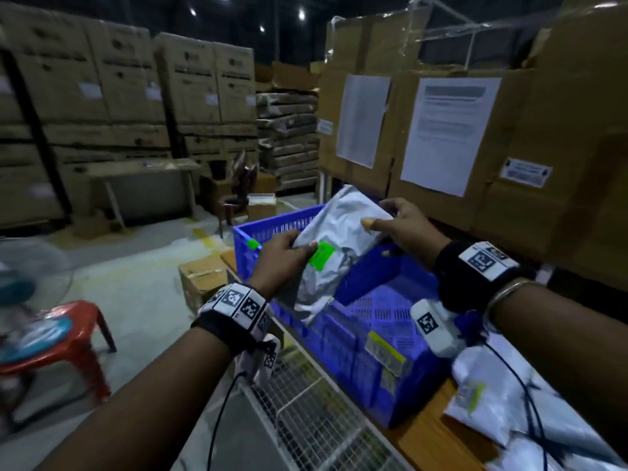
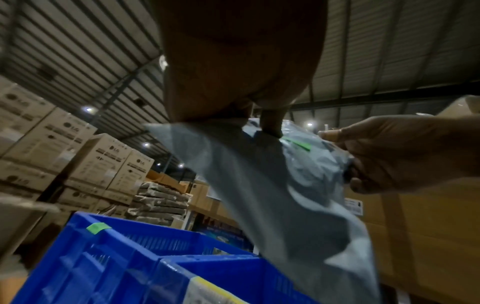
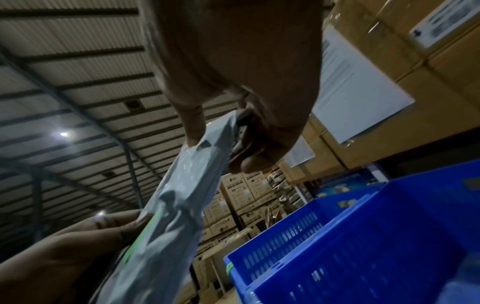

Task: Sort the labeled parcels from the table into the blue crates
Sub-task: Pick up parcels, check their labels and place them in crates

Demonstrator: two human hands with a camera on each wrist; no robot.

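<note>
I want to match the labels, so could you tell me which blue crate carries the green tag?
The far crate, beyond the held parcel, has green tape on its corner; the near crate bears a yellow label.
</note>
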